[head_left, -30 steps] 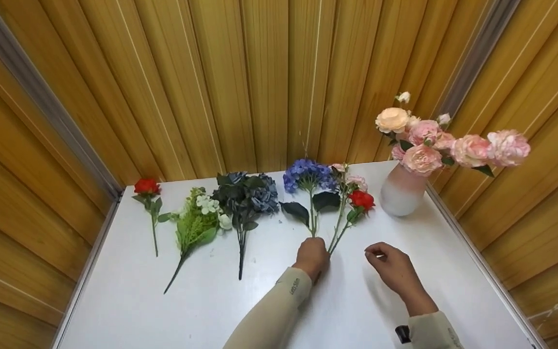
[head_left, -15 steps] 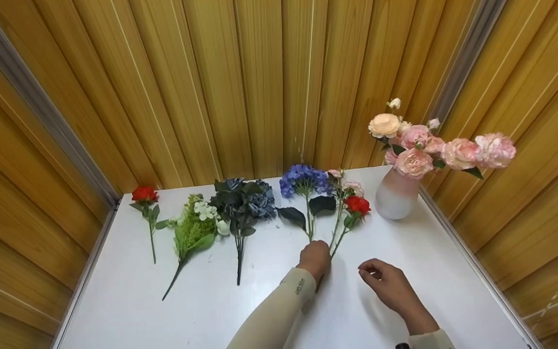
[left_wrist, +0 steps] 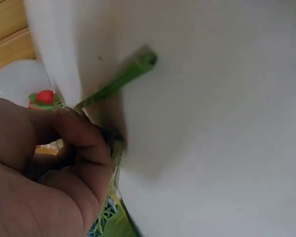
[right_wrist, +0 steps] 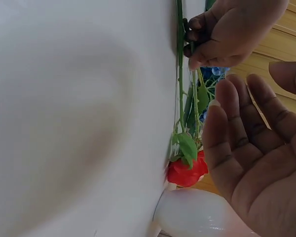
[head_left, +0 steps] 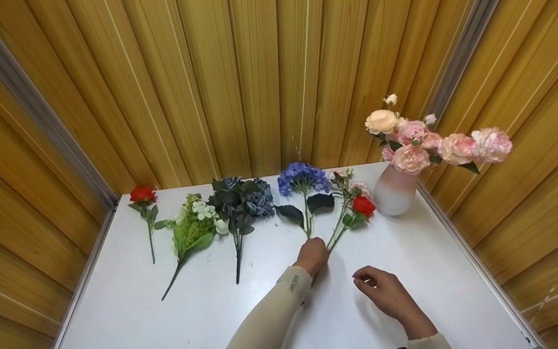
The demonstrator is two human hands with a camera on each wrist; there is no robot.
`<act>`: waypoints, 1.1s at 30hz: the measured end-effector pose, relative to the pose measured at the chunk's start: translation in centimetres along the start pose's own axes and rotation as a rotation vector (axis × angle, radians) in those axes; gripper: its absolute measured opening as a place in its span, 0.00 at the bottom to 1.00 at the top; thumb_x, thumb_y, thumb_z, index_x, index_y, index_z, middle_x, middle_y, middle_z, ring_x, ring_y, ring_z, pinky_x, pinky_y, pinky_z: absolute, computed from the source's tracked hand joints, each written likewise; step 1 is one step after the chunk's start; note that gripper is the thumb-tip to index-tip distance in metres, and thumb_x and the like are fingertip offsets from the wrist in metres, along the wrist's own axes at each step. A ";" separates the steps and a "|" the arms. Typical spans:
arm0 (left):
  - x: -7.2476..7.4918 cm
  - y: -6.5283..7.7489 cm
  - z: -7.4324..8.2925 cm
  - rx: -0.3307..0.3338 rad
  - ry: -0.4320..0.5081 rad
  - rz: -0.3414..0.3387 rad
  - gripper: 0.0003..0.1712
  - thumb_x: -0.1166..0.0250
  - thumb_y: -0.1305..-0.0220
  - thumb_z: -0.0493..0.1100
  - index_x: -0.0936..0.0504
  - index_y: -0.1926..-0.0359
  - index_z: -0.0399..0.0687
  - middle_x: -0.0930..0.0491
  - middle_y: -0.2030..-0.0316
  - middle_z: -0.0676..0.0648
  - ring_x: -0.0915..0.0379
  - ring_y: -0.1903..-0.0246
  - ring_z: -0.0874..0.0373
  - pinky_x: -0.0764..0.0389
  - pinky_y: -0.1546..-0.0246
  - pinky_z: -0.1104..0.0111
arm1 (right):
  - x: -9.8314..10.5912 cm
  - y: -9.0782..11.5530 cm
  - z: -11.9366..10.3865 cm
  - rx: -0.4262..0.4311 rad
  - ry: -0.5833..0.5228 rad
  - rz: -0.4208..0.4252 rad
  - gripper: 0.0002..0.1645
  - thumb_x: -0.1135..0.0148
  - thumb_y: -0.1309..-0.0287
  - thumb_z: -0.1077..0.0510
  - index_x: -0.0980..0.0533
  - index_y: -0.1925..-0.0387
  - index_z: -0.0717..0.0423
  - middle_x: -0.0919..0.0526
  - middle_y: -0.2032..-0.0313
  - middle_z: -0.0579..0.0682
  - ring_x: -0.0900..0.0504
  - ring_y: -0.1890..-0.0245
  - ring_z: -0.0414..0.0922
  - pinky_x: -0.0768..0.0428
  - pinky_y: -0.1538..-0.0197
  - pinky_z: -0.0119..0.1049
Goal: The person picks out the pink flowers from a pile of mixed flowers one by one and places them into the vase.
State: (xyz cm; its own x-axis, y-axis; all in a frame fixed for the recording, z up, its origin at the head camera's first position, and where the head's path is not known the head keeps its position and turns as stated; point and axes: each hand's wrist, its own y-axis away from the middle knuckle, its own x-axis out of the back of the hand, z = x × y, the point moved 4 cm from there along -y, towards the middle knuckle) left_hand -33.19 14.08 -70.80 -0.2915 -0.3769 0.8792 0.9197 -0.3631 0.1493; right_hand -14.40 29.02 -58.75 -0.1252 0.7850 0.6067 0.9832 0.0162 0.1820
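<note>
My left hand [head_left: 314, 254] grips thin green flower stems low over the white table. Which stems lie within the grip is partly hidden by the fingers. Above the hand fan out a purple-blue hydrangea [head_left: 303, 179], a spray of small pink flowers [head_left: 359, 187] and a red rose [head_left: 364, 206]. In the left wrist view, a green stem end [left_wrist: 133, 69] sticks out past the fingers. To the right, my right hand [head_left: 380, 291] hovers over the table with loosely curved fingers and holds nothing; its palm [right_wrist: 266, 168] shows bare in the right wrist view.
A pink-and-white vase [head_left: 394, 191] with peach and pink blooms [head_left: 411, 159] stands at the back right. Leftward lie a dusty-blue bunch [head_left: 259, 199], a green-and-white spray [head_left: 192, 232] and another red rose [head_left: 142, 194]. Wooden panels [head_left: 259, 87] enclose the table [head_left: 162, 320].
The red rose and the pink spray have swung slightly right, closer to the vase. My right hand has lowered a little toward me. The camera view has shifted slightly.
</note>
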 end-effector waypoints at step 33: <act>7.1 20.3 4.8 -0.238 0.963 -0.184 0.05 0.40 0.11 0.43 0.19 0.44 0.50 0.08 0.52 0.53 0.11 0.50 0.68 0.10 0.50 0.72 | 8.8 -3.8 -14.1 0.212 -0.273 0.320 0.17 0.23 0.25 0.56 0.14 0.45 0.65 0.07 0.54 0.50 0.10 0.62 0.37 0.08 0.58 0.30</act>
State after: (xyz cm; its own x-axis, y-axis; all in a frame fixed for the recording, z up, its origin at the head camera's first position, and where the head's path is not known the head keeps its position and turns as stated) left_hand -15.34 8.11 -59.36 -0.6089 -0.7874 0.0961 0.7932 -0.6061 0.0595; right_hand -21.10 27.20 -43.19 0.2006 0.9050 0.3752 0.9756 -0.1497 -0.1605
